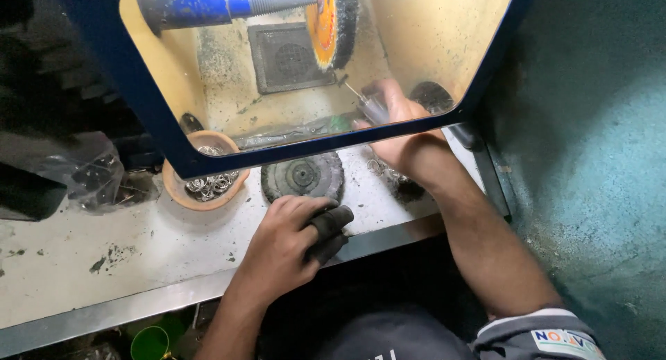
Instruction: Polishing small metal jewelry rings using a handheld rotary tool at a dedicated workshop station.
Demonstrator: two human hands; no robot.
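Metal piece (355, 93), thin and small, sits pinched in the right hand (395, 127) behind the guard window (444, 117), just below the buffing wheel (334, 20). Left hand (284, 242), fingers curled and black-sheathed, rests on the bench edge (104, 290). Present the piece lightly, fingertips clear of the wheel.

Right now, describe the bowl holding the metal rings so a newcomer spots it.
Start at the blue-framed clear guard over the polishing wheel. Below its lower-left corner, on the pale bench, sits a round terracotta-coloured bowl heaped with shiny rings, left of the flat dark buffing disc.
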